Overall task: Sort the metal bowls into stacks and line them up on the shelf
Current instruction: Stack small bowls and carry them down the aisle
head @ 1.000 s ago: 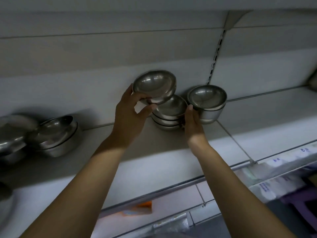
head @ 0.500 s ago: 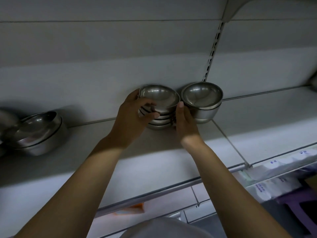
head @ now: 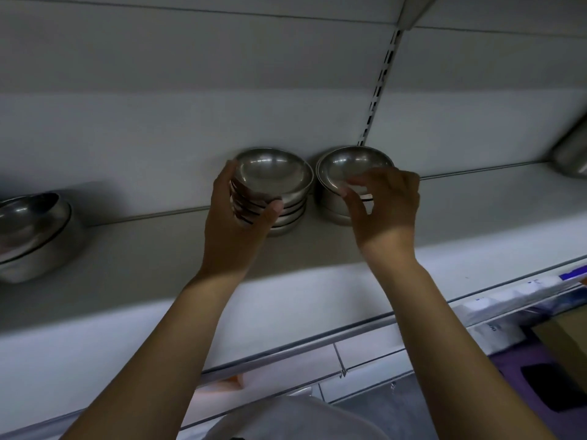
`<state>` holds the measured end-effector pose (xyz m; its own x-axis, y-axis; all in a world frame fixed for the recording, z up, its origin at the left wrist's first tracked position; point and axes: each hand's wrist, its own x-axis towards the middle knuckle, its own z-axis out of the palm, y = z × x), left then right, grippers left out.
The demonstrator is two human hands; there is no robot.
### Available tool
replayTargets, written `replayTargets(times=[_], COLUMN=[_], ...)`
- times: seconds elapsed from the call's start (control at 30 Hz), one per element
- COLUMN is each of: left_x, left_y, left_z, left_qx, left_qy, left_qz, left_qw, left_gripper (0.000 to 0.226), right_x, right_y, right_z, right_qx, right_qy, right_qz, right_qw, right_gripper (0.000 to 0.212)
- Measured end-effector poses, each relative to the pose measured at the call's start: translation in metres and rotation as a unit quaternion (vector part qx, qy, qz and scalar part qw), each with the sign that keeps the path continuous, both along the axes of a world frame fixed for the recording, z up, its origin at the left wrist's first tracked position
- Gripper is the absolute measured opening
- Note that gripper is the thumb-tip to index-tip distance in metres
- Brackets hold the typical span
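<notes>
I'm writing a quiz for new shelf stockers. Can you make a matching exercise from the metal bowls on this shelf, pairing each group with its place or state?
Things
1. middle bowl stack
2. right bowl stack
3. far-left bowls
4. right-edge bowl

Places or states
A. cut off by the picture's edge
B. in the grip of the left hand
C. partly hidden behind the right hand
D. resting on the shelf with no hand near

Pairs: 1-B, 2-C, 3-D, 4-A
</notes>
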<state>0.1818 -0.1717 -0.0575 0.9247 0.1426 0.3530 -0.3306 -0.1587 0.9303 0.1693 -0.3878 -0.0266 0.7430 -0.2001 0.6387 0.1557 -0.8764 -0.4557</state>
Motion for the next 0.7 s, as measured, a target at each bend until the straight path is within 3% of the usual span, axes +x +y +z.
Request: replayTargets(times=[0.13, 0.27, 0.5, 0.7], left_x=[-0.002, -0.001, -0.001, 0.001], left_y=[-0.002, -0.004, -0.005, -0.003], left_z=[-0.007, -0.012, -0.014, -0.016], left_qx=[-0.018, -0.037, -0.036, -0.029], left_qy=[-0.001, -0.001, 0.003, 0.001], left_qz=[-0.009, -0.020, -0.012, -0.026], left_qw=[1.000, 0.999, 0.999, 0.999], left_gripper=[0.092, 0.093, 0.091, 0.095], right_x=[0.005, 0.007, 0.016, 0.017], right_y=[-0.016, -0.021, -0.019, -0.010], right_z=[0.005, 0.011, 0.014, 0.029], right_qx=[-0.065, -0.075, -0.018, 0.089], right_qy=[0.102, 0.119, 0.014, -0.053], right_qz=[-0.028, -0.023, 0.038, 0.067], right_qw=[0.992, 0.990, 0.999, 0.992], right_gripper=[0.017, 0.021, 0.018, 0.012])
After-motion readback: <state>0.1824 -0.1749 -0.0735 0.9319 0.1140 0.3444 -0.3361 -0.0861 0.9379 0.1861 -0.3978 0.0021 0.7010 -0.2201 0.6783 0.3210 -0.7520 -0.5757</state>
